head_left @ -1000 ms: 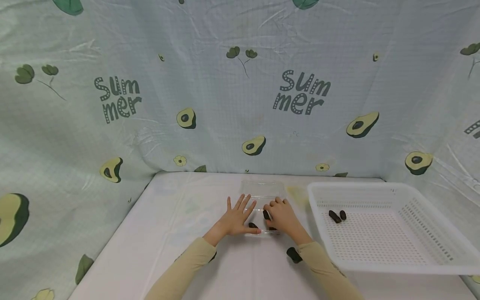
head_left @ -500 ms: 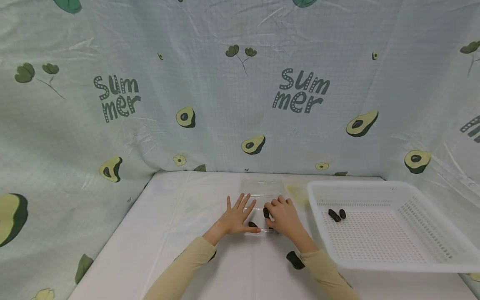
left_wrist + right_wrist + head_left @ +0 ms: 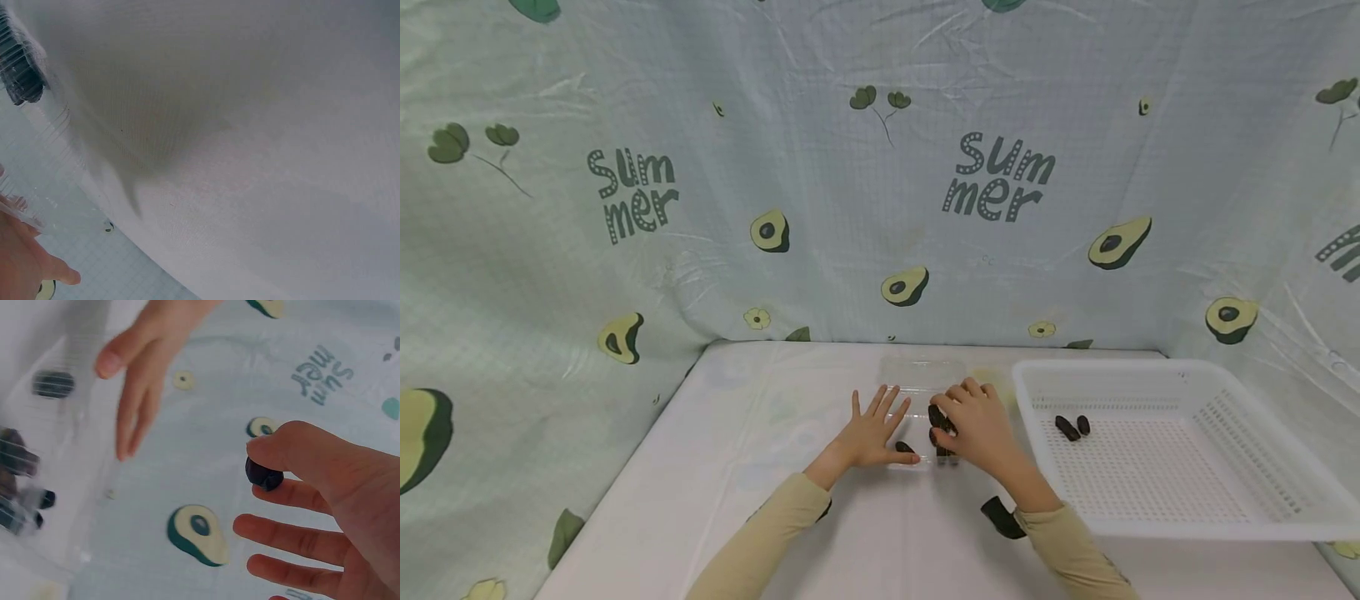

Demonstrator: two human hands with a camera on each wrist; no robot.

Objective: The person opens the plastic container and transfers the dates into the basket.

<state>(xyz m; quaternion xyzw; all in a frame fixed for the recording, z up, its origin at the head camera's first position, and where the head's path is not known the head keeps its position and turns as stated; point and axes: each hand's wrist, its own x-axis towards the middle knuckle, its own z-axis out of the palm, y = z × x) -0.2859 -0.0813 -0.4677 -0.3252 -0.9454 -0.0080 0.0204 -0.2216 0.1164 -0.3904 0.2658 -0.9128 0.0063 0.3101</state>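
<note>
A clear plastic clamshell box (image 3: 922,372) lies on the table, its lid flipped back. My left hand (image 3: 867,437) rests at the box's left side, fingers spread and straight, thumb along the near edge by a single dark date (image 3: 904,447). My right hand (image 3: 981,423) is over the box's right half. In the right wrist view it pinches a dark, date-like fruit (image 3: 264,475) between thumb and index finger, the other fingers extended. Several more dark fruits (image 3: 17,453) sit in the box, partly hidden by my right hand in the head view.
To the right stands a white perforated plastic basket (image 3: 1180,532) with two dark fruits (image 3: 1066,428) at its left side. The white-covered table (image 3: 760,433) ends at a printed curtain (image 3: 820,275) behind. A black band (image 3: 1002,518) sits at my right wrist.
My right hand has shifted slightly up and to the right, uncovering more of the dark fruits in the box. My left hand has stayed nearly in place.
</note>
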